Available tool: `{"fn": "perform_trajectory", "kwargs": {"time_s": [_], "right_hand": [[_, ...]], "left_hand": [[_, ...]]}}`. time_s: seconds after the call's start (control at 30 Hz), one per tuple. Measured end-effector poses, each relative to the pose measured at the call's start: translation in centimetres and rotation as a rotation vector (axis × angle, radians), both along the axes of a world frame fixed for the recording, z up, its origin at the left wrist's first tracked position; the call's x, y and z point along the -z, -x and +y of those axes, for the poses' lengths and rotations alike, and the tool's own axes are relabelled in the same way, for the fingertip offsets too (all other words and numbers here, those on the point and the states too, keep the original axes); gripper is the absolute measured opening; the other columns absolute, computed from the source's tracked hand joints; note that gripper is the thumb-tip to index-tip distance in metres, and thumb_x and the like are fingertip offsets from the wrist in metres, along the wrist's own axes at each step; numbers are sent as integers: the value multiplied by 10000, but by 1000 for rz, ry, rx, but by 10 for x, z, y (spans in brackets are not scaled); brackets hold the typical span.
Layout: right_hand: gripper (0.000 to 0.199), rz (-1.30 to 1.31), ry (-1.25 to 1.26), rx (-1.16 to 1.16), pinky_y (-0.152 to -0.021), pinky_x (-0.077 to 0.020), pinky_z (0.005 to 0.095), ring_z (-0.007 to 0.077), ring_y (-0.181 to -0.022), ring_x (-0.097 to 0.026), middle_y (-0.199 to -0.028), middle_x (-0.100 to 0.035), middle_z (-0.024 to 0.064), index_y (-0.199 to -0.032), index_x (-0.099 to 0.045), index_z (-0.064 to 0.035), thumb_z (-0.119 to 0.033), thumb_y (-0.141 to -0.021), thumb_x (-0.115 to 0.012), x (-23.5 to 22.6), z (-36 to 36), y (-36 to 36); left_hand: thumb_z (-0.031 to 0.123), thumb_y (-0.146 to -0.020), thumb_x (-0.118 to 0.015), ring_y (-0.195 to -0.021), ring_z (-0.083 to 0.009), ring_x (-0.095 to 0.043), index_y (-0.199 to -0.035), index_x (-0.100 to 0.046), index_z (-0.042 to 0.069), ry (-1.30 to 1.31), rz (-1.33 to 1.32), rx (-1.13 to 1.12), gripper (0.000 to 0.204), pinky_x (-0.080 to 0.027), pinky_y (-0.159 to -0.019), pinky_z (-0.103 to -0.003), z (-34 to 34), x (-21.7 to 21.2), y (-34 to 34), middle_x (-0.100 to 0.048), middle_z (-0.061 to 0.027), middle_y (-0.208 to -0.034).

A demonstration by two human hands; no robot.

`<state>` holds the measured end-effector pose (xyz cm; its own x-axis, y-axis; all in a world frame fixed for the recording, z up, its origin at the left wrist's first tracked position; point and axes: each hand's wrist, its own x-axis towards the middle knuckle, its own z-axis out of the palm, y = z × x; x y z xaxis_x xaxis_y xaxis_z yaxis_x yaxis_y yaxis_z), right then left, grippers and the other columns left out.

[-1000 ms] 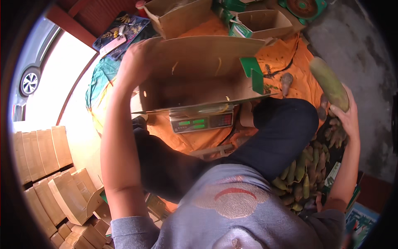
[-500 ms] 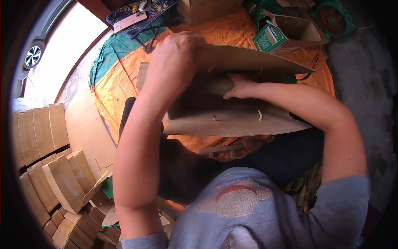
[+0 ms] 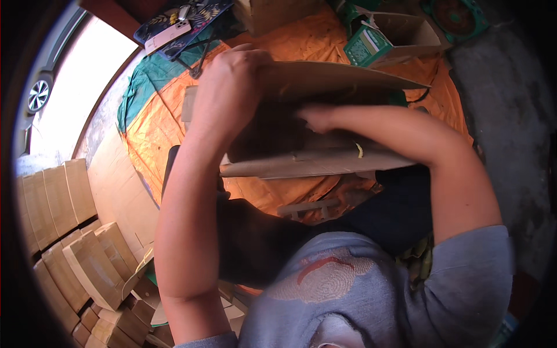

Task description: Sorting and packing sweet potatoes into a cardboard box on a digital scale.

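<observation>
A brown cardboard box [image 3: 301,168] lies open in front of me, with one flap raised on the far side and one folded out on the near side. My left hand [image 3: 235,72] is closed over the upper left edge of the far flap, its fingertips mostly hidden. My right hand [image 3: 318,118] reaches into the dark mouth of the box from the right. Its fingers are blurred and in shadow, so I cannot make out whether they hold anything. A small yellow scrap [image 3: 360,151] lies on the near flap.
An orange tarp [image 3: 151,139] spreads under the box. Stacked cartons [image 3: 93,267] stand at the left. Toward the back are a low patterned table [image 3: 200,17] with a phone [image 3: 168,36], a green-and-white carton [image 3: 368,46] and a green round-grilled device [image 3: 458,17].
My right hand has moved left and deeper into the box. The greenish rounded thing at its fingers no longer shows. The near flap now looks narrower, and my left hand keeps its grip.
</observation>
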<state>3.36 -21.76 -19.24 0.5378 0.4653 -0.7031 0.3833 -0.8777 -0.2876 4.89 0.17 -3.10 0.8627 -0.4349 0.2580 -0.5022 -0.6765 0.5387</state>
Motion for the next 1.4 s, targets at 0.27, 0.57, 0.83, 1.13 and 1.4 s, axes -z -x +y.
{"fn": "perform_trajectory", "kwargs": {"time_s": [0.27,0.57,0.83,1.13,1.4], "right_hand": [[330,-480,-741,394,-951,-524,323,178,-1078,-660,-1162,-689,82,-1319,-597,-59,-163,-1008,-564,-262,-125,71],[326,-766,-481,1653,-898,-518,302,157,-1016,-663,-1168,-692,81,-1307,-598,-47,-62,-984,-557,-163,-392,380],[403,-268,58,1749,-966,-486,421,379,-1122,-634,-1206,-668,208,-1234,-628,4,-146,-865,-681,113,-361,668],[647,258,518,1132,-1150,-284,445,303,-1440,-310,-1536,-369,149,-1470,-415,-91,-231,-877,-633,122,-264,679],[766,-292,862,1182,-1124,-318,401,259,-1433,-313,-1547,-364,94,-1476,-386,-85,-240,-794,-700,89,-401,660]], "left_hand": [[117,-923,-597,-961,-335,-687,-1046,-731,53,-78,-92,72,192,-537,-826,-393,3,5,-8,-710,-152,-1046],[372,-1097,-304,-1265,-288,-568,-1284,-658,53,319,5,-281,512,-408,-1076,-385,66,10,-24,-667,-82,-1296],[469,-1062,-355,-1380,-299,-458,-1336,-641,156,-76,19,-461,505,-359,-1149,-477,141,20,-14,-541,-78,-1458],[202,-969,-585,-1258,-343,-576,-1384,-597,196,-464,-4,-682,415,-452,-1055,-468,191,54,68,-589,-137,-1396],[169,-920,-550,-1128,-239,-657,-1282,-686,142,-221,95,-818,388,-480,-1000,-346,243,54,65,-675,-49,-1297]]}}
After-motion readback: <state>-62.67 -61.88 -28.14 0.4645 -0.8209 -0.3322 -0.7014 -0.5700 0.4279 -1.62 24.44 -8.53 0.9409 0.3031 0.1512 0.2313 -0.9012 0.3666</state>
